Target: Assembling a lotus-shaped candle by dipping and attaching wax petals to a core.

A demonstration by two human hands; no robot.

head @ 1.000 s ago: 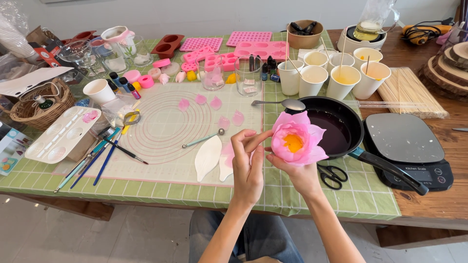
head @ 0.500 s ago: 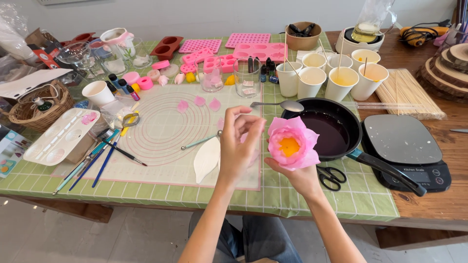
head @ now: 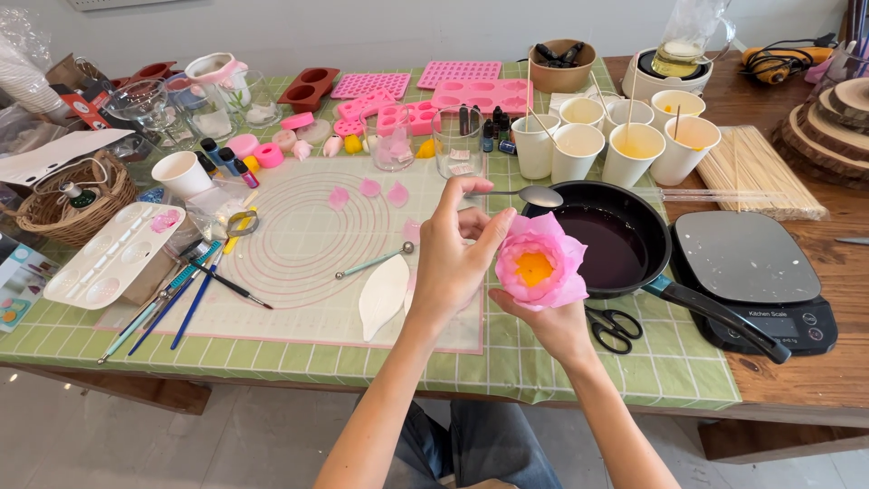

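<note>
- The table, under a green checked cloth, carries everything; the pale silicone work mat with its pink ovals lies in the middle of it, loose pink petals scattered near its far edge.
- To the right of the mat stands the black frying pan holding a dark liquid, a spoon resting across its near rim; a digital kitchen scale stands just beside the pan's handle, and small scissors lie below it.
- The pink flower with its yellow centre is held up over the mat's right edge, in front of the pan; it looks soft, so I would judge that a light touch serves best here (squeezing could crease the outer petals).
- The right hand cups the flower from below, fingers curled round its base; keeping that support steady and low seems wise.
- The left hand is half open, thumb and forefinger pinched toward the flower's left petal, nothing else in its grasp; shaping one petal at a time from tip to base looks the careful way.
- A white leaf-shaped piece and a ball-tipped modelling tool lie within reach on the mat.
</note>
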